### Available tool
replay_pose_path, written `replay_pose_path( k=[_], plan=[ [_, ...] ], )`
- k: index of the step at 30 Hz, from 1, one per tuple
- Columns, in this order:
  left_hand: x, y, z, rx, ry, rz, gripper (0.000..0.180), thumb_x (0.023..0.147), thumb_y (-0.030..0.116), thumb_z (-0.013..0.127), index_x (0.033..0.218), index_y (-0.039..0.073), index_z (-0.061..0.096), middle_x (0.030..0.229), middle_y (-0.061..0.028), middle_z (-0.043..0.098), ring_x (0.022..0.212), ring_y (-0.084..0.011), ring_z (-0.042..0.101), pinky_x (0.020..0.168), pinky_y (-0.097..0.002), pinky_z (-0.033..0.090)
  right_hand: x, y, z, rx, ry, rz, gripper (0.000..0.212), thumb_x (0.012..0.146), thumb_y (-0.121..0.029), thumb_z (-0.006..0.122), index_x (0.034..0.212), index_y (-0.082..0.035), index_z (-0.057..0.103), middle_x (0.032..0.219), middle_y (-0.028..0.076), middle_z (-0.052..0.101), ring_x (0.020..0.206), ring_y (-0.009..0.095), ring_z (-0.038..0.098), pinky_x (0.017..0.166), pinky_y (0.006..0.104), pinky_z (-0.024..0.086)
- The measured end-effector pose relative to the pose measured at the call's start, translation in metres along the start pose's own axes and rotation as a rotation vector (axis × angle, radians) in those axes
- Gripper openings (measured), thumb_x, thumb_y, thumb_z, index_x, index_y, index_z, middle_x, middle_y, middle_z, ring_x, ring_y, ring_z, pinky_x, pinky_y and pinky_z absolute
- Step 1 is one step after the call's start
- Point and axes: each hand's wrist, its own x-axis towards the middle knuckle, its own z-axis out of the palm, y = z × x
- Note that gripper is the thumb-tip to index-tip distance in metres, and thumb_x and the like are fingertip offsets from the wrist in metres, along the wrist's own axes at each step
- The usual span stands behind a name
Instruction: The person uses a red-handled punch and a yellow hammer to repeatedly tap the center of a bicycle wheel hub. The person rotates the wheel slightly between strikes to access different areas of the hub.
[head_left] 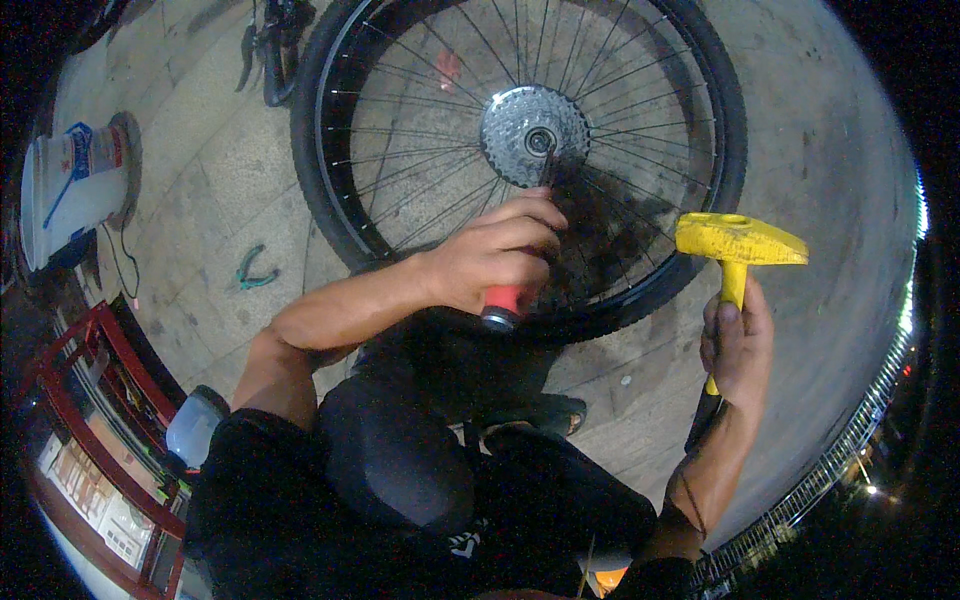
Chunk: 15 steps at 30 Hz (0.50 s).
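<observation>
- Work area: large spoked bicycle wheel with a black rubber tyre (308, 130), lying flat on the grey paved floor (200, 330) ahead of the person; silver toothed metal cassette (508, 122) face up at its middle.
- Left hand (510, 250): fingers curled closed around a red-handled hand tool (503, 302) with a slim dark metal shank; the handle's silver-and-black butt end protrudes below the fist, toward the person.
- Tool tip: at or very near the round hub centre (540, 142), just on its near side. Actual contact, and tip shape, cannot be told.
- Right hand (742, 340): fingers wrapped around the handle of a yellow, scuffed hammer (735, 238); its head stands above the fist, to the right of the tool and well apart from it.
- Step in hand (judgement): placing the tool against the part at the hub centre, hammer ready for tapping; probably loosening or turning that part.
- Next move (judgement): calls for a firmly seated tip, a steady left grip and a short controlled blow on the exposed butt end, clear of the left fingers. A glancing hit could slip the tip onto the cassette teeth.
- Nearby: teal-handled pliers (255, 270) on the floor, left of the wheel, held by neither hand.
</observation>
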Motion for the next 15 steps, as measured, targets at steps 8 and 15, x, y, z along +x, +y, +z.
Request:
replay_pose_path(
  k=[8, 15],
  plan=[
    [-0.017, -0.007, -0.007, 0.058, -0.001, -0.089, 0.026, 0.077, 0.012, 0.075, 0.096, 0.008, 0.059, 0.109, -0.0122, 0.064, 0.115, -0.0385, 0.059, 0.103, -0.0584, 0.04, -0.011, 0.026, 0.004, -0.265, 0.001, -0.174, 0.039, 0.098, -0.02, 0.052, 0.134, -0.007, 0.049, 0.084, 0.001, 0.054, 0.06, 0.007, 0.047, 0.051, 0.0204, 0.039],
    [-0.009, -0.002, -0.008, 0.091, -0.055, -0.106, 0.023, 0.076, 0.012, 0.072, 0.094, 0.006, 0.059, 0.101, -0.0111, 0.064, 0.109, -0.0351, 0.061, 0.1, -0.0539, 0.043, -0.04, 0.028, 0.052, -0.357, -0.529, -0.792, 0.049, 0.079, -0.009, 0.069, 0.126, -0.013, 0.058, 0.089, 0.006, 0.063, 0.071, 0.029, 0.063, 0.064, 0.0388, 0.053]
  ],
)
